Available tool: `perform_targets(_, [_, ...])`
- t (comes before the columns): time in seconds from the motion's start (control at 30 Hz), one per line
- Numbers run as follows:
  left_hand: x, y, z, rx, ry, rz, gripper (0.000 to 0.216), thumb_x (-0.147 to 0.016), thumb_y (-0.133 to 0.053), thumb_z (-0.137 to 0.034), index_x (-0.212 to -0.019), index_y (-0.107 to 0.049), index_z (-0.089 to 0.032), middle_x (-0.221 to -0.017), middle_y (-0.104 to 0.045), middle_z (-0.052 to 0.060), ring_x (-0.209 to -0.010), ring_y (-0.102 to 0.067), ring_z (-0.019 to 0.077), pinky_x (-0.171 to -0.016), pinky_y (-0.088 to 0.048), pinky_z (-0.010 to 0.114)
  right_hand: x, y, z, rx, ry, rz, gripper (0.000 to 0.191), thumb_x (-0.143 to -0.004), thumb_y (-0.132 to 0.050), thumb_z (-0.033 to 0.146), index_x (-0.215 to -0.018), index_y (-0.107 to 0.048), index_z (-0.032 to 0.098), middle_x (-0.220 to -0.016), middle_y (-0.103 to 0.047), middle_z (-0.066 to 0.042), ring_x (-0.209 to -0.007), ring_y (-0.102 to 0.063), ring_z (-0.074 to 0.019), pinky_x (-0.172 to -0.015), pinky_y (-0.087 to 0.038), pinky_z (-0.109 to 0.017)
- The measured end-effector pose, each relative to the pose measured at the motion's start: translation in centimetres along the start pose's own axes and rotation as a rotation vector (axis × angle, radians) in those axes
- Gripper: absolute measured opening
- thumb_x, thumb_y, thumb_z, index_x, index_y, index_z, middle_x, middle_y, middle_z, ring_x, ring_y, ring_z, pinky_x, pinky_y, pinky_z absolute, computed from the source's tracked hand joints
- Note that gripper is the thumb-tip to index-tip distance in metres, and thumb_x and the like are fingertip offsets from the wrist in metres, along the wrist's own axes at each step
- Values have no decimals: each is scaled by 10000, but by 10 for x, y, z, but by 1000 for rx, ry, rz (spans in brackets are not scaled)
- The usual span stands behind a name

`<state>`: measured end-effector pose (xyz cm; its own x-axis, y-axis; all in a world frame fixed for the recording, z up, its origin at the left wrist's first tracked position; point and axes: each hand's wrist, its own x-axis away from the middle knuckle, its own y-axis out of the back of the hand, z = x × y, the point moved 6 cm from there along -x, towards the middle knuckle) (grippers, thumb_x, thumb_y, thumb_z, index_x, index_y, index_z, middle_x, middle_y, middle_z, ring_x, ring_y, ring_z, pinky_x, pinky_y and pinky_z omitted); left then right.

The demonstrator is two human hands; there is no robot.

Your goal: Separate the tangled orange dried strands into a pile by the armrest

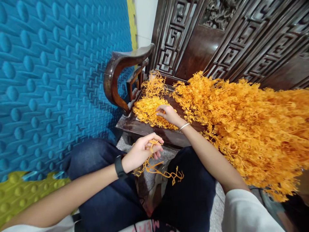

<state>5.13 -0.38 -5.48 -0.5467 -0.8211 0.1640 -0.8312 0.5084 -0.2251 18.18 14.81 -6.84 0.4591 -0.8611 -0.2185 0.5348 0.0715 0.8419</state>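
Observation:
My left hand (142, 151) is closed on a thin orange plastic sprig frame (159, 169) that dangles over my lap. My right hand (167, 114) reaches onto the dark wooden seat (145, 129) and its fingers pinch into a small heap of loose orange bits (149, 111). A second loose tangle of orange sprigs (154, 83) lies behind that heap. A large pile of orange plastic branches (253, 122) covers the right side of the seat, right beside my right forearm.
The carved wooden chair back (217, 35) and its curved armrest (118, 74) enclose the seat. A blue textured foam mat (55, 74) stands on the left, a green-yellow mat (21, 193) below it. My knees in dark trousers (106, 187) sit in front.

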Motion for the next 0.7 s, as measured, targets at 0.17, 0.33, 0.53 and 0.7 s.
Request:
perform_targets(0.17, [2, 0, 0, 50, 5, -8, 357, -755, -628, -333, -1030, -470, -169, -710, -642, 29, -504, -595, 128, -491, -491, 251, 0, -5, -1, -20, -17, 14, 93, -739, -622, 149, -820, -618, 102, -744, -601, -43, -681, -532, -118, -676, -418, -233])
perform_targets(0.33, [2, 3, 0, 17, 15, -49, 327, -797, -563, -383, -1027, -460, -174, -644, -642, 27, -450, -595, 140, -432, -474, 237, 2, -1, 10, -97, -23, -1, 72, -744, -606, 136, -804, -623, 100, -731, -614, -42, -666, -539, -112, -673, -424, -238])
perform_targets(0.53, [-3, 10, -20, 6, 1, -29, 289, -831, -523, -393, -1011, -464, -175, -655, -655, 28, -484, -619, 146, -469, -496, 249, 14, 18, 45, -469, -54, 17, 169, -793, -585, 285, -785, -628, 122, -714, -628, -19, -664, -559, -105, -664, -436, -241])
perform_targets(0.7, [-4, -5, -50, -23, 23, 214, 269, -848, -523, -366, -1004, -517, -147, -820, -679, 88, -700, -673, 187, -644, -535, 312, 34, 15, 68, -813, -79, 288, 414, -850, -449, 505, -789, -635, 140, -738, -638, -24, -700, -578, -104, -712, -459, -254])
